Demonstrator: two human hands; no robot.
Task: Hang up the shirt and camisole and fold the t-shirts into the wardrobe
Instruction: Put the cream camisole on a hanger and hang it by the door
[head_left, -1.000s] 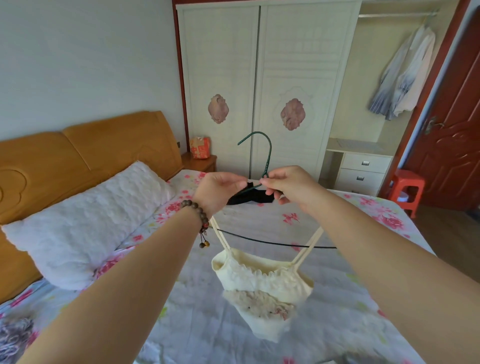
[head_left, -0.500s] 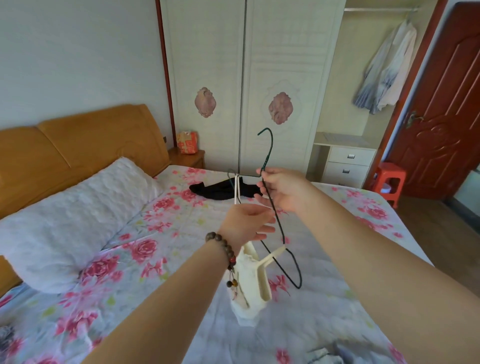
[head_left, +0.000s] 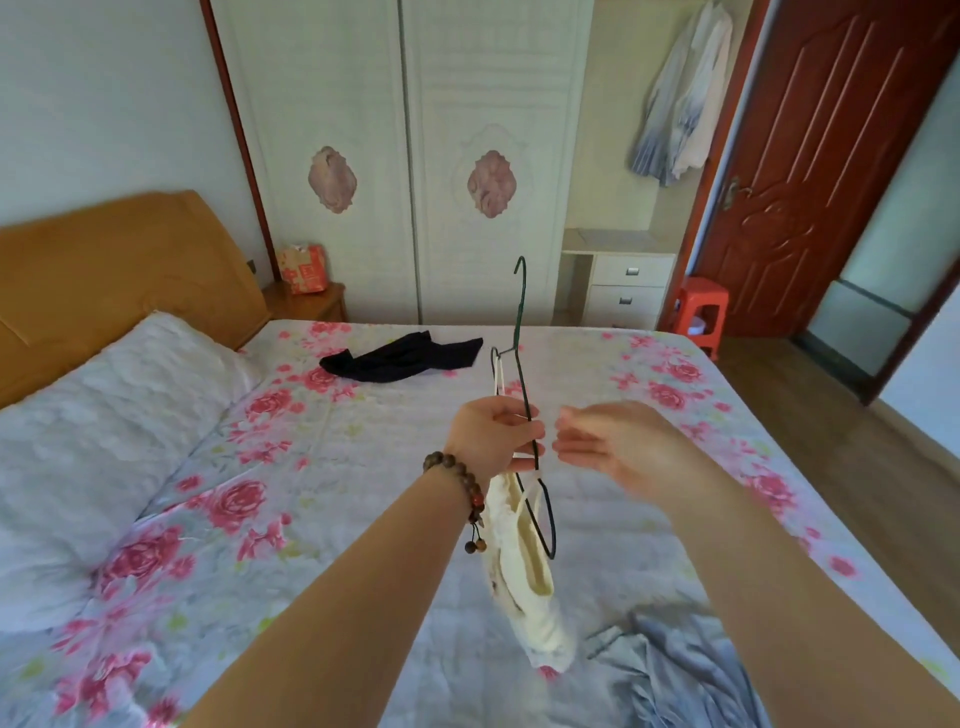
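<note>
Over the bed (head_left: 363, 467), left hand (head_left: 493, 436) grips the camisole (head_left: 524, 582) hanger (head_left: 522, 332); right hand (head_left: 613, 447) open.
Shirt (head_left: 685, 104) hung; t-shirts (head_left: 400, 358) unfolded.

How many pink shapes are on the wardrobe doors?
2. One pink shape sits on the left door, the other pink shape on the right door. None look hidden.

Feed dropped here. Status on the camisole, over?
Left hand grips hanger and camisole straps. Right hand open, alongside. Camisole dangles above bed, not yet hung. Wardrobe bay open.
</note>
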